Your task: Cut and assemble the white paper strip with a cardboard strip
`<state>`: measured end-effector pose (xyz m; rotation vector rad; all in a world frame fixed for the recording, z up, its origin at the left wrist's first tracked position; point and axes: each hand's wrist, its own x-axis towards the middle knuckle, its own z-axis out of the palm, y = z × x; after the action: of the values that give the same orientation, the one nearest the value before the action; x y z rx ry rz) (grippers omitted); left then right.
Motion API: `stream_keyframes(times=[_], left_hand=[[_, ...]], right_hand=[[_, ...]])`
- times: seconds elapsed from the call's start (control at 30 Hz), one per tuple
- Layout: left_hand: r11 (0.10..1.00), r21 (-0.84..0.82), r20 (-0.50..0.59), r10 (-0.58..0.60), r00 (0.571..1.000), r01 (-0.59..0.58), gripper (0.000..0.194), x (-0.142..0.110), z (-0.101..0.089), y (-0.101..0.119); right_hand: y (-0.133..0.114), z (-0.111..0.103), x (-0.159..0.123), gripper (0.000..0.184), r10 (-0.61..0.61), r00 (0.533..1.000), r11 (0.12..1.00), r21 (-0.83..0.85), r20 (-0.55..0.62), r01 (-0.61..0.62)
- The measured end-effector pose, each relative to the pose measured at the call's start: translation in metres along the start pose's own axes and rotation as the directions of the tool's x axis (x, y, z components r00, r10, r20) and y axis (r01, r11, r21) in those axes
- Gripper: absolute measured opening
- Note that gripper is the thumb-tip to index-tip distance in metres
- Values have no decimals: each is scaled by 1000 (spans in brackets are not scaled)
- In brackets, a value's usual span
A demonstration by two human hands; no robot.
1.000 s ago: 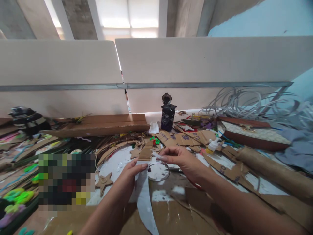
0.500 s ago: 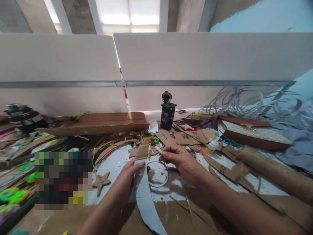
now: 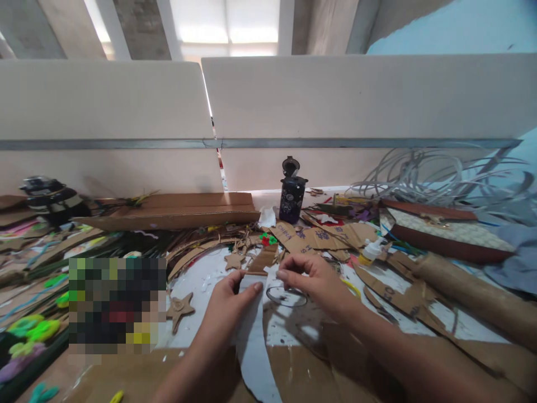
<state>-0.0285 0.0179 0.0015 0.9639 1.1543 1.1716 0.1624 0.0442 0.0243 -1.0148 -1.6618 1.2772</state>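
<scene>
My left hand pinches a long, curved cardboard strip, thumb on its white face, near its upper end. A brown corrugated piece lies just beyond that end. In the closed fingertips of my right hand is a small white strip, held at the cardboard strip's upper edge; whether they touch I cannot tell. Beneath the right fingers shows a thin dark ring, seen nearly edge-on. Whether it hangs from the hand is unclear. Cardboard stars lie left of my hands.
A dark bottle with its lid up stands at the back. On the right are a small glue bottle, a cardboard tube and a patterned bag. Cardboard scraps clutter the table; a blurred patch covers part of the left side.
My right hand has moved the white strip down and in to the cardboard strip's upper end. The ring has tipped from round to nearly flat. The view has shifted slightly.
</scene>
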Motion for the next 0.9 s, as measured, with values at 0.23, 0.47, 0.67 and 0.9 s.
stream_keyframes(times=[0.23,0.47,0.67,0.9], left_hand=[[971,171,69,155,985,-165,8,-7,5,-5],[967,171,135,164,977,-186,13,-10,7,-4],[968,170,162,157,974,-184,19,-11,8,-1],[967,202,157,127,979,-157,22,-13,9,-1]], right_hand=[[-4,7,-7,15,-170,985,931,-326,7,163],[-7,4,-7,14,-178,984,899,-402,22,172],[-7,3,-6,16,-146,989,919,-367,18,143],[-7,4,-6,16,-144,990,921,-366,6,136]])
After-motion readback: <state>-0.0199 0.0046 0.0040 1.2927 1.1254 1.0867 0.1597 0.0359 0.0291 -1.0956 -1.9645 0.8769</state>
